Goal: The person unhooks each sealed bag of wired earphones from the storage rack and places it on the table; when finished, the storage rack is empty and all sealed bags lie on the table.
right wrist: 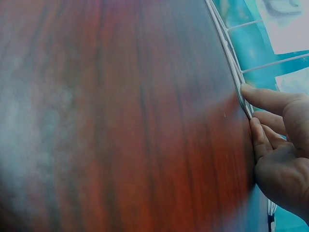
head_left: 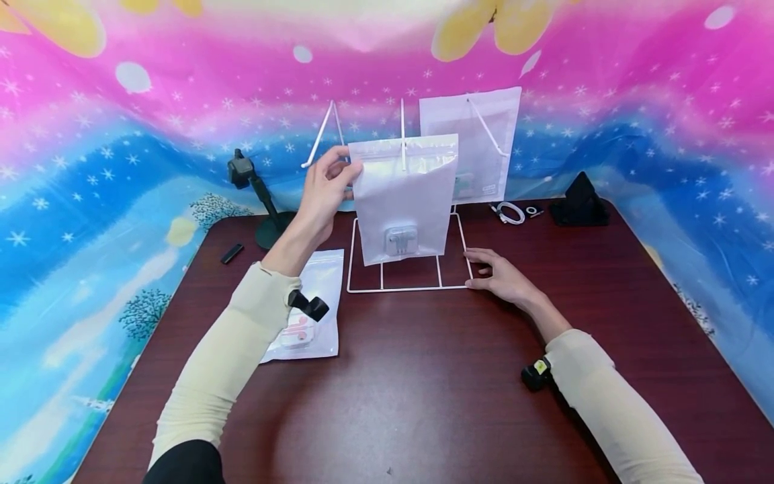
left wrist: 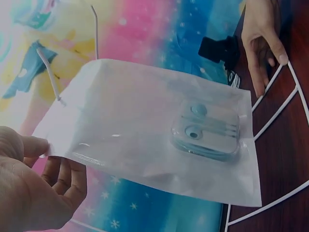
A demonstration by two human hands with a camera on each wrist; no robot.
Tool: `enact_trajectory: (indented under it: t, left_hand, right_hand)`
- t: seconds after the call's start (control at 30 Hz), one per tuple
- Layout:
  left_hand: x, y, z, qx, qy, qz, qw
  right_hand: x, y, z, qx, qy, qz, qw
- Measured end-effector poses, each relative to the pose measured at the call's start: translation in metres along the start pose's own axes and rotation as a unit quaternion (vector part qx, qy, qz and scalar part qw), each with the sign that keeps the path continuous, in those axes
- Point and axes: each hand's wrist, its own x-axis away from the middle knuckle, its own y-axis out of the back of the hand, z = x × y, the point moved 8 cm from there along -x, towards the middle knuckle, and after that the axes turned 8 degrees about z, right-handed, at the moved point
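A white zip bag [head_left: 405, 195] hangs at the middle hook [head_left: 403, 121] of a white wire rack, and the hook's end shows in front of the bag's top strip. Inside its lower part sits a clear case of earphones [left wrist: 207, 130]. My left hand [head_left: 324, 191] pinches the bag's upper left edge between thumb and fingers. At the front right corner of the rack's base [head_left: 411, 289], my right hand [head_left: 504, 275] grips the wire, thumb at the front and fingers along the side. That hold also shows in the right wrist view, with the hand [right wrist: 285, 130] at the right.
Another white bag [head_left: 441, 114] hangs on the right hook. A bag [head_left: 326, 282] with pink earphones lies left of the rack, partly under my left forearm. Around the back stand a black stand [head_left: 266, 198], a white cable [head_left: 510, 213] and a black holder [head_left: 579, 205].
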Motion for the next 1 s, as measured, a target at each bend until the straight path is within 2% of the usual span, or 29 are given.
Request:
enact_trajectory:
  t: [0.43,0.63,1.0]
  left_hand:
    - [0.030,-0.004,-0.016,0.000,-0.003,0.011,0.9999]
    - [0.045,-0.003,-0.018,-0.021,0.003,0.004,0.9998]
    - [0.061,0.000,-0.033,-0.023,-0.017,0.008,0.9996]
  right_hand:
    - [0.000,0.000,0.002,-0.005,0.007,0.003,1.000]
    - [0.001,-0.007,-0.003,0.001,0.006,0.009,1.000]
    - [-0.001,-0.002,-0.001,-0.017,0.010,0.005,1.000]
